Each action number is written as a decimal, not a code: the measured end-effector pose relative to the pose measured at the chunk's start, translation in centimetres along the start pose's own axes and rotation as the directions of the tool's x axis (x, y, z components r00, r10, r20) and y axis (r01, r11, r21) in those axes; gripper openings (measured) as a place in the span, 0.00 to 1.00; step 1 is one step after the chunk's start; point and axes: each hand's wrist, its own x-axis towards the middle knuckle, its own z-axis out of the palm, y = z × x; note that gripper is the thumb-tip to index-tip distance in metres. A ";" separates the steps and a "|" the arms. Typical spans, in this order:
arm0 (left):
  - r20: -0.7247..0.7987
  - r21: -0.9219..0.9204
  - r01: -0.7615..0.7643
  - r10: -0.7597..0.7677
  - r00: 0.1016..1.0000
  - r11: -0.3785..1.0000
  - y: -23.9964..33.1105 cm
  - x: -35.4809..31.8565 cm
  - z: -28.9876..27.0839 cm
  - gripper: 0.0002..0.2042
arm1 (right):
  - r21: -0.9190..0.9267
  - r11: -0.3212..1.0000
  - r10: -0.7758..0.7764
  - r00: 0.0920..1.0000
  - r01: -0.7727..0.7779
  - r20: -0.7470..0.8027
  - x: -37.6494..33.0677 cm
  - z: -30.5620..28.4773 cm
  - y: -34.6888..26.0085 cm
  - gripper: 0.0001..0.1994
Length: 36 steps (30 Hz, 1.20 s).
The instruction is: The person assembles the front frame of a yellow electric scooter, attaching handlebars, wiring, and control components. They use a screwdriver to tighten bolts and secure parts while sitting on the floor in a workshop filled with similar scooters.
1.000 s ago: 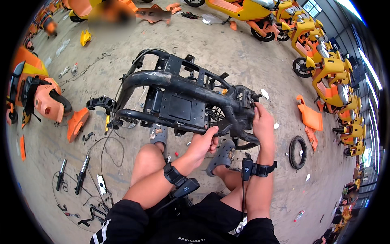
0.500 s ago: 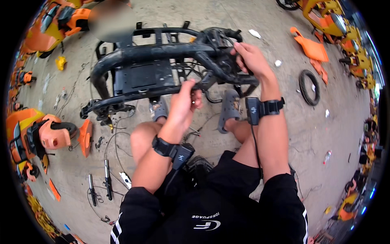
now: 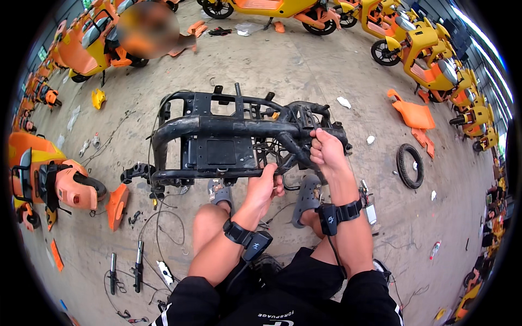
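Observation:
A black tubular scooter frame spans the middle of the picture, with a flat plate in its centre and loose cables inside its right part. My left hand is closed on the near lower rail, thumb on top and fingers curled below. Farther right, my right hand is clenched at the junction of thick tubes near the frame's right end. Its palm side is partly hidden, though the fingers appear to grip the frame. My feet in grey clogs are just under the near rail.
Two shock absorbers and thin cables lie lower left. At left is a partly dismantled orange scooter. A black tyre and an orange body panel lie at right. Rows of yellow-orange scooters stand around the floor.
The view has tilted up, showing more scooters at the far side. The frame has turned so its near rail now runs nearly level. Both hands stay at about the same spots on it.

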 end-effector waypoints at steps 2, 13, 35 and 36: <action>-0.009 0.007 0.000 0.000 1.000 1.000 0.0 -0.1 0.1 0.10 | 0.056 0.998 -0.020 0.998 0.024 -0.064 -0.1 0.8 0.7 0.13; -0.039 0.014 -0.036 0.036 0.999 0.999 -0.3 0.1 -0.3 0.11 | 0.057 0.998 -0.020 0.999 0.018 0.026 -0.3 0.5 0.2 0.12; 0.001 0.035 -0.046 0.046 0.999 0.998 -0.4 0.1 -0.6 0.12 | -0.819 0.393 -0.658 0.750 0.417 0.066 1.7 -4.1 -0.2 0.10; 0.005 0.033 -0.050 0.050 0.999 0.998 -0.3 0.2 -0.7 0.12 | -0.832 0.373 -0.660 0.748 0.410 0.072 1.4 -3.3 -0.3 0.11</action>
